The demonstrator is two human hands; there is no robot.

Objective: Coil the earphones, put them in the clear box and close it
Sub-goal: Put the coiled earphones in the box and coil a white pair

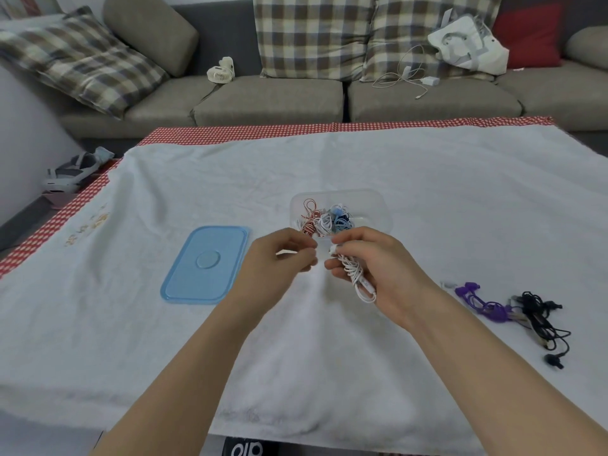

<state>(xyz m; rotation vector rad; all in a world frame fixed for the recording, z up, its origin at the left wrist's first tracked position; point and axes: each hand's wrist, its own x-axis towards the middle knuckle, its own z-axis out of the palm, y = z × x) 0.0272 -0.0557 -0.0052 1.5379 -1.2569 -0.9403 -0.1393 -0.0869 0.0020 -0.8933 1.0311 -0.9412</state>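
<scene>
Hard to separate inside the clear box: a tangle of coiled earphones, seemingly three sets, red-striped, white and blue. Near wall of the box hidden behind both hands. One white earphone bundle gripped in the curled right hand, just this side of the box, loops poking out below the palm. Cord end apparently pinched by the left hand, fingertips blurred. One blue lid flat on the white cloth, left of the box. Two more sets lying loose at right: purple earphones, black earphones.
</scene>
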